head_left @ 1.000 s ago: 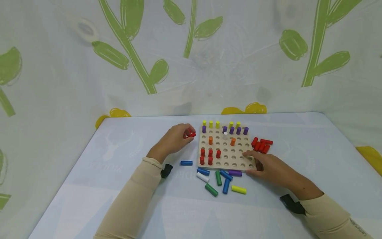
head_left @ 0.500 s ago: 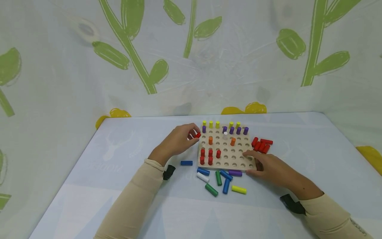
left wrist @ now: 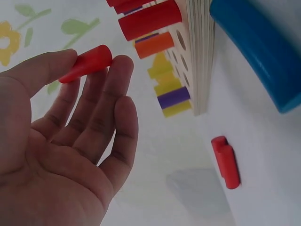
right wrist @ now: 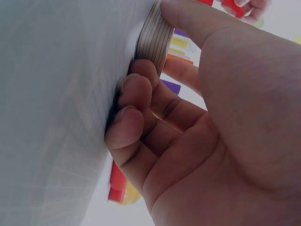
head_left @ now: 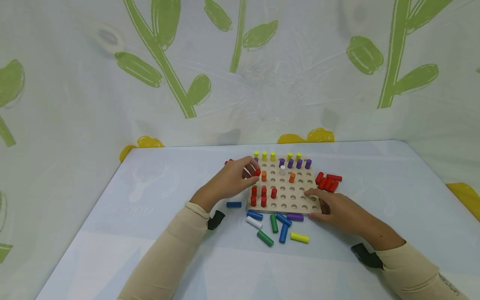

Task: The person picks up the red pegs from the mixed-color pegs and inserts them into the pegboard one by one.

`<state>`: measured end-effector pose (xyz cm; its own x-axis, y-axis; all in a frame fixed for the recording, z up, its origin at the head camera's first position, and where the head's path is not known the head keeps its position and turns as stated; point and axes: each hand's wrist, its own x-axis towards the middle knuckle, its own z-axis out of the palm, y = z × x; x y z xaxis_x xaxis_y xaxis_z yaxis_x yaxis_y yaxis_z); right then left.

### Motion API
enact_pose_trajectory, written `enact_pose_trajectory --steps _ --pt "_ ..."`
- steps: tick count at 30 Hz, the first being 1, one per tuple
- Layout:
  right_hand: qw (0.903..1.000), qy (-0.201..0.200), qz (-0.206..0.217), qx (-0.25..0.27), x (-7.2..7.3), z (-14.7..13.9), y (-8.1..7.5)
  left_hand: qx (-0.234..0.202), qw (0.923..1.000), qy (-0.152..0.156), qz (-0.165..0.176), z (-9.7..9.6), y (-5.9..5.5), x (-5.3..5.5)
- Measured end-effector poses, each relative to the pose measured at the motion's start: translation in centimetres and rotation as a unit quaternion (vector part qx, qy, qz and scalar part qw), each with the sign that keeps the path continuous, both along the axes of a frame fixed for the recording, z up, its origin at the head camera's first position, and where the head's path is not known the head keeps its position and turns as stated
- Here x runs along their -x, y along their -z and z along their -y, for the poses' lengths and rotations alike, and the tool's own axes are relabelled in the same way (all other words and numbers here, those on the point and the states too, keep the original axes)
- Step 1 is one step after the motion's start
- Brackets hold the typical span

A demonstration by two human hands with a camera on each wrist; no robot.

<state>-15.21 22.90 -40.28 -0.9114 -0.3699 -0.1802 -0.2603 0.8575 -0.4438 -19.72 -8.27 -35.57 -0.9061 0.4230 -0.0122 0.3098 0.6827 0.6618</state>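
Note:
A red peg (head_left: pixel 257 172) is pinched between the thumb and fingertips of my left hand (head_left: pixel 229 181), over the left part of a wooden pegboard (head_left: pixel 288 211). In the left wrist view the red peg (left wrist: pixel 89 62) is tilted and touches no hole. My right hand (head_left: pixel 343 210) grips the board's near right corner. Its thumb and fingers lie around the layered wooden edge (right wrist: pixel 155 40), the lower fingers curled beside the table. Yellow, purple, orange, white and red pegs stand in the board. Part of its left side is hidden behind my left hand.
Several red pegs (head_left: pixel 327 182) lie right of the board, and red ones (head_left: pixel 228 161) lie beyond my left hand. In front are loose blue (head_left: pixel 283 233), green (head_left: pixel 265 238), white (head_left: pixel 254 222), purple (head_left: pixel 295 217) and yellow pegs (head_left: pixel 299 238). One blue peg (head_left: pixel 234 204) lies left.
My left hand has moved right with the red peg, from beside the board to over its left part. Red pegs behind that hand have come into view. My right hand stays at the corner.

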Motion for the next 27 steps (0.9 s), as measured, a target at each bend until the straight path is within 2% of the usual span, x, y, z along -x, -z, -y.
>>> enact_pose_trajectory --steps 8,17,27 --pt "1.0000 -0.001 -0.001 -0.003 0.0 0.0 0.0 -0.004 0.9999 0.009 0.007 -0.7 0.0 -0.6" --pt "1.0000 -0.001 -0.002 -0.005 0.1 0.0 -0.1 0.010 0.9995 0.029 -0.009 -1.5 0.0 -1.0" --pt "1.0000 -0.004 -0.005 -0.005 0.2 -0.1 0.0 0.015 0.9989 0.041 0.018 -2.3 0.2 -1.4"
